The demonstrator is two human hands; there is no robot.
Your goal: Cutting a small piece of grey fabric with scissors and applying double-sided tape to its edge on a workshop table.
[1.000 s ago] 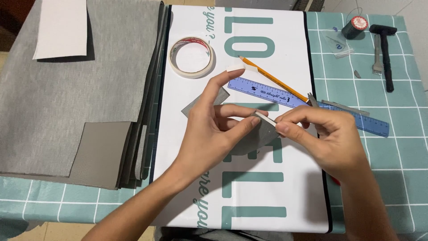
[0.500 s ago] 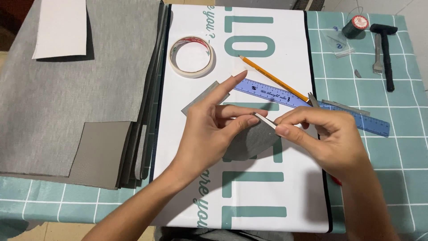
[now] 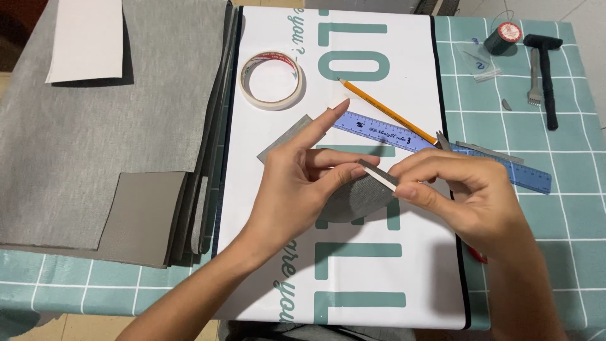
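A: Grey leather piece (image 3: 353, 201)?
B: Pinched between left hand (image 3: 297, 183) and right hand (image 3: 461, 196), above the white mat (image 3: 385, 265).
A: Nearby?
B: Blue ruler (image 3: 442, 146), pencil (image 3: 386, 110), tape roll (image 3: 273, 80).

The person is wearing no sleeves, gloves, rings or watch; the left hand (image 3: 297, 183) and right hand (image 3: 467, 196) are showing bare.
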